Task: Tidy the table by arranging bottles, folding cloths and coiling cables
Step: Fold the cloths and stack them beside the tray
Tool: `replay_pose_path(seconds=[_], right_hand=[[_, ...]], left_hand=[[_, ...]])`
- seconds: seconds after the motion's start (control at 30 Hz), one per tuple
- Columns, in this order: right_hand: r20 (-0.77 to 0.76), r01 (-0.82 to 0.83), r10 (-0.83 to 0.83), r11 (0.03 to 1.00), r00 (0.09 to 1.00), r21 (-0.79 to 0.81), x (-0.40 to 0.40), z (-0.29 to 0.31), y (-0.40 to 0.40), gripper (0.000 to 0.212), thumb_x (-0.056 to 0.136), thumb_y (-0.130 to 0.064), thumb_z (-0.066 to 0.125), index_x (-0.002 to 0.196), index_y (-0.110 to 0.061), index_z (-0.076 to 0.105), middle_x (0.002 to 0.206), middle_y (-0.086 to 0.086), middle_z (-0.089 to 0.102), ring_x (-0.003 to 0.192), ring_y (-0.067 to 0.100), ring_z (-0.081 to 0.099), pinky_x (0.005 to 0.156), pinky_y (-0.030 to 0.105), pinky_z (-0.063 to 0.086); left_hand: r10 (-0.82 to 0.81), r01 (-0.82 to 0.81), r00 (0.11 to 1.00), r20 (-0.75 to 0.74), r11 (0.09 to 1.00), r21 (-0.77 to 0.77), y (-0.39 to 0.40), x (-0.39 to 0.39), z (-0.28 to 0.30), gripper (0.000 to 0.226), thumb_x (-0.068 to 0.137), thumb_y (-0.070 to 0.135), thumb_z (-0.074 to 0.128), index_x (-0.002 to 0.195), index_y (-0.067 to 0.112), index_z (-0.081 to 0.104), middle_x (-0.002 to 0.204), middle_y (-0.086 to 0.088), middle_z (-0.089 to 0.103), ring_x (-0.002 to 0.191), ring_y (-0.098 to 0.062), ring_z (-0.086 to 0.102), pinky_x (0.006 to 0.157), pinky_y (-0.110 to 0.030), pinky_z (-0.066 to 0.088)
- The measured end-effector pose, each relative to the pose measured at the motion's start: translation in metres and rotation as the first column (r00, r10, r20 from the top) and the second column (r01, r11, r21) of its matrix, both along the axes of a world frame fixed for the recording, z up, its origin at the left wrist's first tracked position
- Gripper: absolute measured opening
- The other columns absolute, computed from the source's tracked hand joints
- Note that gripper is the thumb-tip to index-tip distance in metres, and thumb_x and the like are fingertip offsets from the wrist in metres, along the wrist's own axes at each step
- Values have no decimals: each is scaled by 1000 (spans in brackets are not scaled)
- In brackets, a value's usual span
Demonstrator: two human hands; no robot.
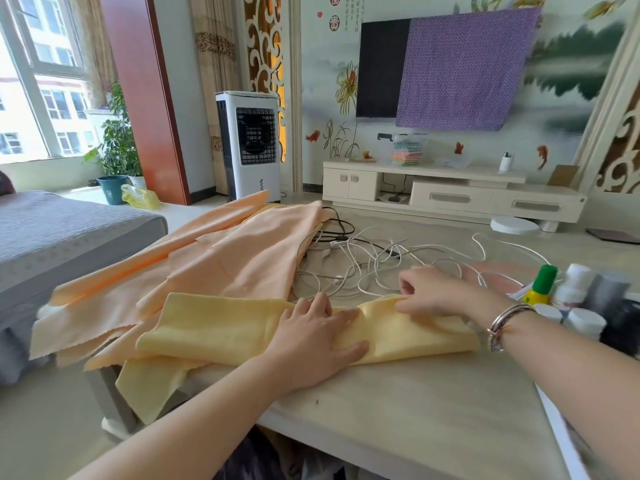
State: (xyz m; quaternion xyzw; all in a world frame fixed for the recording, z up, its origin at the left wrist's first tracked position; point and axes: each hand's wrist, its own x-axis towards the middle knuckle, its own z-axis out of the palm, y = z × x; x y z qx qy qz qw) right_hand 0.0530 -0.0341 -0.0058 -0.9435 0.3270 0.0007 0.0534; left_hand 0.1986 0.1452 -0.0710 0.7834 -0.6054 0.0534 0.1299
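Nearest the lens: table, pale top, near edge running left to right. Landmark for all places below: yellow cloth.

Yellow cloth folded into a long band, long axis left-right along the near part of the table, left end draped over the table's left edge. Beyond and left of it: peach cloths, loose, overlapping, unfolded. Beyond and right of it: tangled cables, white with a few black, uncoiled. Off its right end: bottles, clustered, upright; green-capped one nearest the band.

Left hand flat on the band's middle, fingers straight and slightly spread, pressing down. Right hand at the band's far edge, right of centre, fingers curled, pinching a raised ridge of fabric.

Key relation: the part of the band right of the left hand is the shorter one, and the right hand holds it. Judged next move: right end carried leftward over the pinned middle, fold line crossing the long axis. Risk judged: overhanging left end dragging the band off.
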Motion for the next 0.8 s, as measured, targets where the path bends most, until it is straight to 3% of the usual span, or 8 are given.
replay_pose_path(seconds=[0.17,0.23,0.33,0.5,0.57,0.67,0.73,0.8], right_hand=[[127,-2,5,1000,992,-25,-8,10,1,12,77,-29,62,76,-28,49,86,-12,54,80,11,52,62,25,36],[227,-16,6,999,974,43,-9,12,1,9,77,-27,63,76,-26,53,78,-12,57,70,4,52,54,21,35],[361,-48,-28,979,932,199,-7,17,-1,7,75,-27,65,76,-25,58,76,-7,61,68,9,56,58,26,45],[3,121,-131,919,991,374,-19,24,-1,33,73,-51,74,90,-24,64,89,-7,67,75,10,64,62,23,45],[22,125,-164,825,986,552,-29,25,0,34,70,-41,77,92,-16,68,83,-1,70,69,15,65,58,21,45],[201,-16,-269,563,942,826,-42,29,6,24,78,-24,73,96,-10,66,77,4,70,63,15,66,53,22,50],[285,-121,-421,375,861,919,-47,31,11,31,78,-20,70,105,-7,64,90,11,70,74,21,67,65,30,57],[303,-184,-538,265,787,947,-50,32,17,37,75,-21,71,107,-5,62,99,16,66,84,26,63,79,37,54]], left_hand=[[15,-15,1000,4,1000,10,-1,-1,0,77,72,86,23,141,53,25,104,12,28,111,-14,34,93,-33,28],[17,-17,1000,1,1000,16,-1,-1,0,77,72,87,24,141,53,25,104,12,28,112,-14,34,93,-33,28],[18,-18,1000,2,1000,17,-1,-1,0,80,69,88,22,141,53,25,104,12,27,111,-15,34,95,-34,28],[19,-19,1000,1,1000,24,0,-2,1,81,69,88,20,141,53,24,102,12,25,111,-15,33,95,-33,27],[22,-22,1000,-6,999,34,0,-2,2,79,70,88,23,141,53,24,102,12,25,112,-15,33,95,-33,27],[20,-18,999,-27,997,72,-2,-6,7,75,72,85,31,141,53,24,105,13,25,118,-16,32,98,-35,27],[11,-4,998,-58,994,112,-7,-13,13,75,73,82,37,141,53,22,110,12,27,123,-17,30,101,-36,26],[-10,22,996,-87,989,149,-13,-24,19,76,75,78,40,143,52,20,118,10,31,126,-19,29,102,-38,24]])
